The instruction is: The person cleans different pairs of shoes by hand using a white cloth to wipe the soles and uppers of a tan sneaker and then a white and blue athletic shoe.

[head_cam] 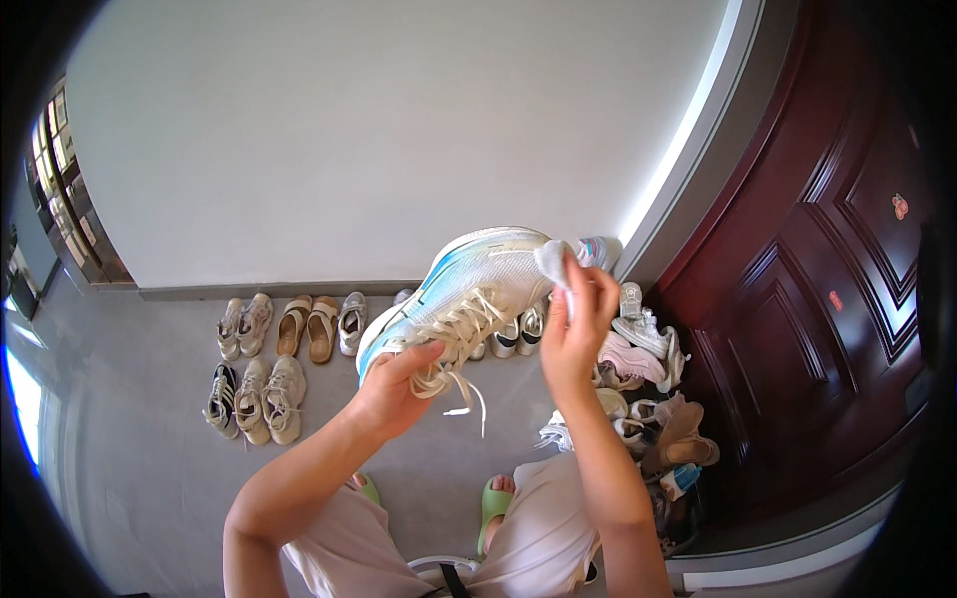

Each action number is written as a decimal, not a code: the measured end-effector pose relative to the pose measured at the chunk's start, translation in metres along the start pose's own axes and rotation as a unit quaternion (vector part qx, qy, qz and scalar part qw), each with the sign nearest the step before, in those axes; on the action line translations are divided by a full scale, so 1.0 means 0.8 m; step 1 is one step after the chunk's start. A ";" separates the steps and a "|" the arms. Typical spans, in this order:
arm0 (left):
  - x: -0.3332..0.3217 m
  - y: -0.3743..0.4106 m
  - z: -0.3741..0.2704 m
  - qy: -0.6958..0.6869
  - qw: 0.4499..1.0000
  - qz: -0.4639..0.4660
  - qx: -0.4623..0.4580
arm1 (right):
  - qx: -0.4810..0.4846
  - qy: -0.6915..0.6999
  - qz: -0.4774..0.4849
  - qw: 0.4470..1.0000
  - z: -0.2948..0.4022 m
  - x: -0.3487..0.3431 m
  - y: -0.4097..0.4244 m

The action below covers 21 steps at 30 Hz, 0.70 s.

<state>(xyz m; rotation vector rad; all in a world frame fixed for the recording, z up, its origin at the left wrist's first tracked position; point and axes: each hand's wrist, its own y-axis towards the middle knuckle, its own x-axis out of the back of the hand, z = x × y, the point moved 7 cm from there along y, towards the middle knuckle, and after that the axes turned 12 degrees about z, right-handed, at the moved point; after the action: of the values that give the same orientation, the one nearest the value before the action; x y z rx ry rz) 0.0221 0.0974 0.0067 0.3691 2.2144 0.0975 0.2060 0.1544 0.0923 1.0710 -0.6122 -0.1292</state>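
A white and light-blue running shoe (pixel 478 273) is held up in front of me, its toe towards the upper right and its white laces hanging down. My left hand (pixel 396 381) grips it near the heel, the thumb by the laces. My right hand (pixel 579 329) pinches a pale cloth (pixel 553 261) against or just beside the toe; whether they touch is hard to tell. Part of the cloth is hidden behind my fingers.
Below the wall stand shoes in rows, with tan sandals (pixel 308 329) and a black striped sneaker (pixel 222 400) on the left. A pile of shoes (pixel 635 359) lies at the right, beside a dark red door (pixel 785 321). Green slippers (pixel 492 508) are on my feet.
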 end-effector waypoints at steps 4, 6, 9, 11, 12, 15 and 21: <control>-0.002 0.006 0.005 0.006 1.000 0.006 -0.005 | 0.064 0.021 0.093 0.993 0.016 -0.038 -0.017; -0.002 0.008 0.001 0.006 1.000 0.018 -0.004 | 0.089 0.075 0.146 0.982 0.036 -0.044 -0.020; -0.008 0.004 -0.005 0.008 1.000 0.017 -0.006 | 0.111 0.008 0.034 0.993 0.030 -0.020 -0.013; -0.009 0.002 -0.006 0.024 1.000 0.018 -0.008 | 0.044 -0.007 0.014 0.999 0.023 -0.014 -0.004; -0.010 0.003 -0.005 0.032 0.999 0.021 -0.008 | 0.050 0.012 0.047 0.998 0.021 -0.023 -0.008; -0.004 0.007 -0.004 0.032 0.999 0.023 -0.001 | 0.124 0.051 0.145 0.980 0.044 -0.045 -0.020; 0.009 0.005 -0.011 0.031 0.999 -0.010 -0.014 | 0.020 -0.016 -0.019 0.999 0.002 0.003 -0.001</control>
<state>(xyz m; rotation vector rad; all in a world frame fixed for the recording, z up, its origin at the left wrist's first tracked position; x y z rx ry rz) 0.0116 0.1037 0.0073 0.3320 2.2749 0.1314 0.2073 0.1519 0.0933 1.1217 -0.6266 -0.1682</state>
